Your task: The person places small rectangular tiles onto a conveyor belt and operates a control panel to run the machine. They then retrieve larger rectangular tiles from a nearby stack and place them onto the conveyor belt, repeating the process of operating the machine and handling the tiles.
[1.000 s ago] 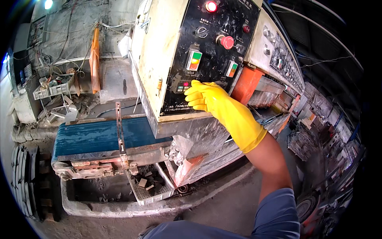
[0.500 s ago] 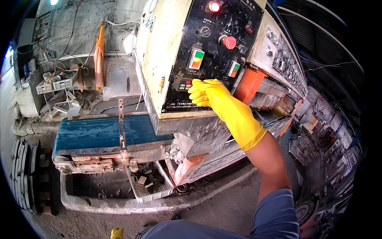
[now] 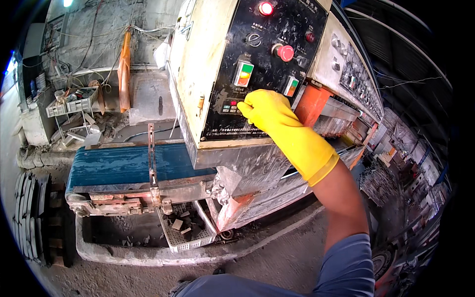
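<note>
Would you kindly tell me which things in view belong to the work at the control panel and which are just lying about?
Seemingly in use:
yellow-gloved right hand
small keypad
black control panel

Seemingly unrelated:
white crate with broken pieces
grey stack, far left
hanging orange sheet

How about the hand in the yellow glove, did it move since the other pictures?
Yes. The right hand has shifted slightly up and rightward across the black panel, judged against the small keypad fixed there.
</note>
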A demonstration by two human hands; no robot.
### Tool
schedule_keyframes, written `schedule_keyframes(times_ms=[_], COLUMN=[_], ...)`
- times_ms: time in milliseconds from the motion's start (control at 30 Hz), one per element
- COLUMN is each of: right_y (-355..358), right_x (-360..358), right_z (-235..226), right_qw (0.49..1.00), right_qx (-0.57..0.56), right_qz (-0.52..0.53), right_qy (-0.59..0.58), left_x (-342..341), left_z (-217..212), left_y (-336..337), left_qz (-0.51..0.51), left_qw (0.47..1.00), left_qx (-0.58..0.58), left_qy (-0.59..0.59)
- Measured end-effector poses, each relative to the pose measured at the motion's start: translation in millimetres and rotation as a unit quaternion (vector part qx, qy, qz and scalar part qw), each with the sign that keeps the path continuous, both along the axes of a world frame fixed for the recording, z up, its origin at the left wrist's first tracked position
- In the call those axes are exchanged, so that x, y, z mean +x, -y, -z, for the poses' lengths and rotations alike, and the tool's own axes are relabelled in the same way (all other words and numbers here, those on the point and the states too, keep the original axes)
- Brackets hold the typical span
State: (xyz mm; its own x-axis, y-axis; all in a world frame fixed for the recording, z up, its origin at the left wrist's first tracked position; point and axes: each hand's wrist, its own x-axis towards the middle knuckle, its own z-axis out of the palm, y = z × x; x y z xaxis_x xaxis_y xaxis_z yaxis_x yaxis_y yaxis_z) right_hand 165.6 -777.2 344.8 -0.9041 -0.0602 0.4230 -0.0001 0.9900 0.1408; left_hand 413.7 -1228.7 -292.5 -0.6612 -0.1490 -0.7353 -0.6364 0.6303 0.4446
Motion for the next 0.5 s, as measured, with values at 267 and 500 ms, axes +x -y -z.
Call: schedule_keyframes(times_ms=[267,500], right_y=[20.1,3.5], right_x=[0.1,3.9], right_z=[-6.2,-8.1], right_qw=[0.921,0.961], right_qx=[0.387,-0.255], right_qz=[-0.030,0.006], right_qy=[-0.026,0.108], left_x=[8.9,11.0], left_z=[3.5,9.2], left_y=[-4.1,-11.4], left_qz=[-0.005,-0.010], left_qw=[1.000,1.000], left_qx=[0.001,0.007], left_qy=[0.004,0.003])
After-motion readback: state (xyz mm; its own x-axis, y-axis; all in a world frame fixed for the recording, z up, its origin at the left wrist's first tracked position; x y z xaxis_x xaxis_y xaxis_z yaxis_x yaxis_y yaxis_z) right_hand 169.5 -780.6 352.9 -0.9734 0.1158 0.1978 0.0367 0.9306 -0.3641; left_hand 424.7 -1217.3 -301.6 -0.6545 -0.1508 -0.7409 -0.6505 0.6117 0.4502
